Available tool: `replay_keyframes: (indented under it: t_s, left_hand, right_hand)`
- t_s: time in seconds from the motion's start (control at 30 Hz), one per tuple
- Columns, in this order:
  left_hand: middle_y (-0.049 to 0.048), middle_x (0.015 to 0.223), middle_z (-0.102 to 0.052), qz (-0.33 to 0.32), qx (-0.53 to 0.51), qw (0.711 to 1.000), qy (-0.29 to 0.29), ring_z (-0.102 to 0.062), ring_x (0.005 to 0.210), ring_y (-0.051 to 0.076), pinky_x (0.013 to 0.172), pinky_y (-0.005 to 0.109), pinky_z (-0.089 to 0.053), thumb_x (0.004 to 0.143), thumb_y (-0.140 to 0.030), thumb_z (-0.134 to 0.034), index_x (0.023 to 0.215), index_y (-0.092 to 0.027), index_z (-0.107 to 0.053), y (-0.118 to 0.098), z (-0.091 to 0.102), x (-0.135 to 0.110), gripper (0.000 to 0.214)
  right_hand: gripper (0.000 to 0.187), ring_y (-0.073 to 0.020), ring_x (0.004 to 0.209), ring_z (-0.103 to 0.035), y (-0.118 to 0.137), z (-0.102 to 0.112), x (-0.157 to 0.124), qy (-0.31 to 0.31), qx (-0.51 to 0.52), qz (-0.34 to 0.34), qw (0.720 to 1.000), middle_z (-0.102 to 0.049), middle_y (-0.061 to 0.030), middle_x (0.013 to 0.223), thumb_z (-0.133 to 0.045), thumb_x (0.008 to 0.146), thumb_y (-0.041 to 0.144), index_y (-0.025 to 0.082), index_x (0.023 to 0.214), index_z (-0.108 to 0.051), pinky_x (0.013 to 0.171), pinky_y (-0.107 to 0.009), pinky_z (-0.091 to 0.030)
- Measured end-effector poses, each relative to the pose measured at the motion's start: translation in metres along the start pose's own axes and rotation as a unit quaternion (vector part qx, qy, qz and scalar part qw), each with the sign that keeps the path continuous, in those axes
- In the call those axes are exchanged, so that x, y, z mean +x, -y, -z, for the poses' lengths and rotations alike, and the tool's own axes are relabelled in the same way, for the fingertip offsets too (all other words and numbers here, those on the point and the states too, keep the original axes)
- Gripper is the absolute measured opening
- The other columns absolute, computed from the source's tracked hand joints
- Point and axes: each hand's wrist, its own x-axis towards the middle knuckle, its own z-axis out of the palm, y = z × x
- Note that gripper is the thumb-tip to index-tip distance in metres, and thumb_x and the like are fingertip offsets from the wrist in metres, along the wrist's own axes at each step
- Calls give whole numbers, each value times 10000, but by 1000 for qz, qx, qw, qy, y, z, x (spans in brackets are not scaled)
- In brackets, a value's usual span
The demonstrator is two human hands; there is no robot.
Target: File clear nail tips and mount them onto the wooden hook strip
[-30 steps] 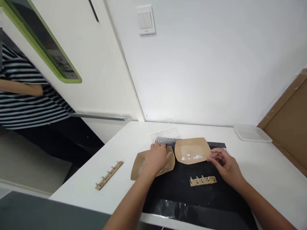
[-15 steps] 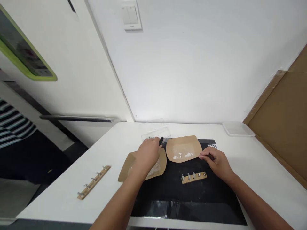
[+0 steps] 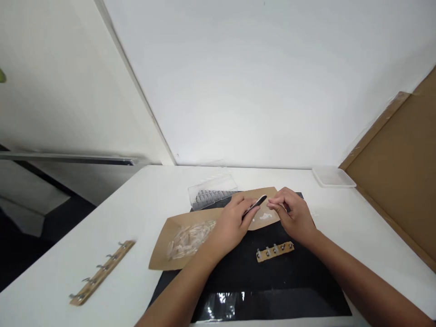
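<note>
file point(image 3: 256, 205) in left hand point(image 3: 231, 225), right hand point(image 3: 294, 217) beside

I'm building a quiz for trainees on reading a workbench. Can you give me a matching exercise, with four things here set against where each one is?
Things
1. slim file
2. short studded strip
3. long hook strip
4. clear shallow tray

Places
A. on the bare white table, far left
B. beside the cardboard panel
C. in the left hand
D. on the black mat, near the right hand

Pairs: 1-C, 2-D, 3-A, 4-B
</note>
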Motion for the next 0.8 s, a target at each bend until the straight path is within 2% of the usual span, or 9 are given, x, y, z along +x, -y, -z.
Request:
replay_keyframes:
  t_s: [0.13, 0.27, 0.33, 0.4, 0.5, 0.63, 0.8]
  left_hand:
    - [89, 1002, -705, 22, -45, 999, 21, -681, 970, 246, 898, 376, -574, 1097, -349, -506, 1167, -203, -732, -9, 4, -4, 277]
    - [94, 1071, -717, 21, -66, 996, 57, -705, 930, 235, 881, 367, -581, 1103, -344, -471, 1288, -212, -690, -15, 7, -8, 316]
    - [82, 1072, -734, 37, -87, 992, 87, -724, 816, 203, 847, 353, -593, 1103, -340, -459, 1363, -230, -659, -16, 8, -10, 346]
    - [39, 927, -758, 91, -127, 980, 121, -709, 628, 167, 715, 314, -597, 1095, -366, -475, 1372, -243, -659, -17, 10, -11, 355]
    - [-21, 670, -729, 179, -165, 958, 151, -634, 441, 143, 504, 250, -514, 1076, -405, -503, 1298, -223, -707, -20, 12, -12, 352]
    - [-28, 612, -731, 182, -155, 962, 132, -581, 403, 113, 469, 209, -455, 1060, -381, -521, 1186, -216, -762, -25, 12, -11, 318]
    - [-36, 564, -701, 183, -154, 965, 106, -548, 385, 105, 452, 202, -422, 1041, -364, -548, 1015, -200, -757, -28, 5, -11, 267]
  right_hand:
    - [183, -209, 786, -652, -2, -21, 0, -53, -15, 45, 997, -661, -25, 814, -592, 1071, 304, 259, 900, -641, 704, -363, -548]
    - [158, -208, 789, -662, -7, -29, -5, -86, -63, 77, 991, -674, -32, 829, -569, 1081, 262, 261, 930, -617, 706, -375, -561]
    - [141, -209, 797, -663, -10, -30, -7, -84, -88, 92, 988, -673, -38, 839, -581, 1074, 234, 257, 938, -611, 714, -375, -563]
    - [121, -212, 816, -665, -13, -30, -8, -69, -109, 108, 986, -672, -46, 858, -602, 1063, 208, 251, 951, -610, 729, -376, -565]
    - [100, -210, 823, -658, -16, -30, -10, -43, -116, 122, 985, -656, -41, 861, -622, 1050, 185, 244, 971, -606, 717, -361, -561]
    - [124, -192, 811, -638, -17, -29, -11, -29, -87, 109, 990, -624, -20, 866, -618, 1042, 149, 246, 978, -575, 690, -329, -545]
    - [148, -200, 829, -629, -19, -28, -12, -13, -106, 112, 988, -613, -28, 878, -610, 1040, 130, 241, 967, -545, 708, -344, -534]
